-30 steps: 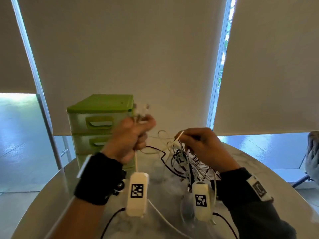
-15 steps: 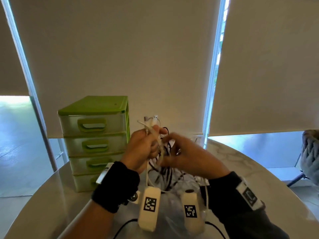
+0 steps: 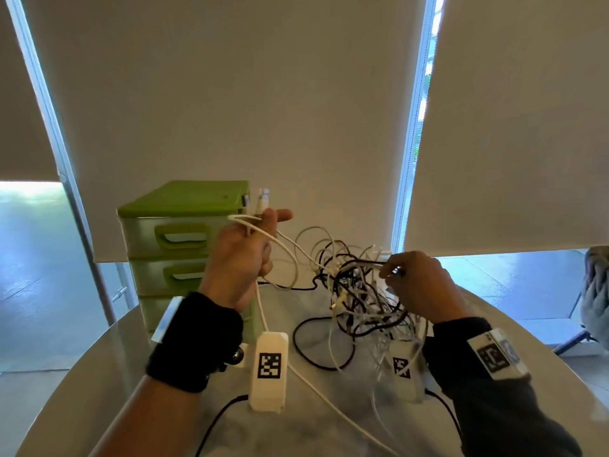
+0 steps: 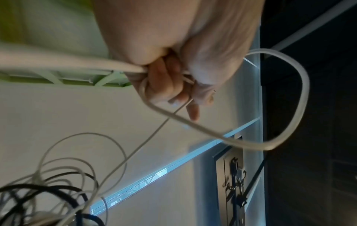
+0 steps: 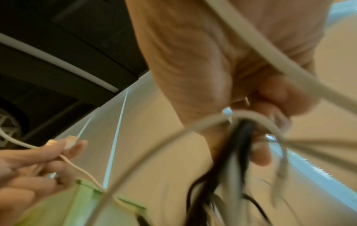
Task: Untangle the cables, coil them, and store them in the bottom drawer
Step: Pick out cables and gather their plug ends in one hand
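Head view showed our left hand (image 3: 242, 255) gripping 1 white cable (image 3: 290, 247), our right hand (image 3: 418, 285) pinching black strands in the tangle (image 3: 359, 298) above the tabletop (image 3: 99, 374). We judged untangling barely begun: nothing coiled, drawers (image 3: 178, 239) closed.

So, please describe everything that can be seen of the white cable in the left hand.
The white cable is thin, round and smooth, plastic by its look. The left hand grips it raised in front of the green drawer unit, fingers curled round it, and white plugs stick up above the fist. One length runs slack to the right into the tangle of cables, which the right hand pinches. Another length hangs down from the fist towards the table. No knot shows in its free part.
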`<state>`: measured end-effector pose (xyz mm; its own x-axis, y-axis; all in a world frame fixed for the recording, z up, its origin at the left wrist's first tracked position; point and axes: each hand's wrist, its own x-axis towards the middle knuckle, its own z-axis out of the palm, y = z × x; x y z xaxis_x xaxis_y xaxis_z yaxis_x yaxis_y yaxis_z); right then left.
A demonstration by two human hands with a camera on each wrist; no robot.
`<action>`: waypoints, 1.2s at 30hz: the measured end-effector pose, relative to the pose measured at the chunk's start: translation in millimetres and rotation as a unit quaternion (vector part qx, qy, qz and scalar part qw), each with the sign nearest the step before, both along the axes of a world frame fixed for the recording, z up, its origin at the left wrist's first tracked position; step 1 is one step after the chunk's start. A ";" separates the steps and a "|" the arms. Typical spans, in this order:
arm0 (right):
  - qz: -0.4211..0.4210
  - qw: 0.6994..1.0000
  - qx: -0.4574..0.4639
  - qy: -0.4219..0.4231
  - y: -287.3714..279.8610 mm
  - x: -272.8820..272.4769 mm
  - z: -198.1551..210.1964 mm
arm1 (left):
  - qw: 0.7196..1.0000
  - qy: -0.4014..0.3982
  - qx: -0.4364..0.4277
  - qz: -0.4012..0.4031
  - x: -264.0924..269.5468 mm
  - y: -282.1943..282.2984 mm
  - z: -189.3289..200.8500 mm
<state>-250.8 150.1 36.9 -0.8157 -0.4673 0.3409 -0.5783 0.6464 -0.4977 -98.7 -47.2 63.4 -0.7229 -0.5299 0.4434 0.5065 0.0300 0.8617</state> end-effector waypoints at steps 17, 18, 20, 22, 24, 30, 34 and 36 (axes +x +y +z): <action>0.229 0.951 -0.200 -0.050 -14.2 24.9 18.9 | 0.967 -0.139 -0.211 -0.007 -18.0 21.5 -31.1; 0.241 0.942 -0.224 -0.066 -9.6 25.2 23.3 | 0.963 -0.161 -0.215 -0.026 -21.4 24.1 -37.5; 0.278 0.916 -0.260 -0.124 -3.8 30.2 28.3 | 0.955 -0.185 -0.229 -0.044 -27.8 28.2 -48.3; 0.311 0.883 -0.297 -0.187 -1.0 35.8 31.3 | 0.945 -0.205 -0.252 -0.031 -34.9 32.5 -57.0; 0.329 0.856 -0.329 -0.226 -0.7 38.5 33.0 | 0.934 -0.224 -0.279 -0.011 -41.3 34.1 -63.1; 0.329 0.828 -0.378 -0.251 0.2 29.1 32.6 | 0.929 -0.204 -0.310 0.017 -46.7 36.4 -67.6; 0.255 0.843 -0.452 -0.140 15.0 11.3 37.5 | 0.945 -0.206 -0.245 0.073 -48.8 27.2 -58.3; 0.237 0.837 -0.482 -0.107 24.8 6.2 40.2 | 0.958 -0.180 -0.200 0.098 -47.1 20.0 -48.5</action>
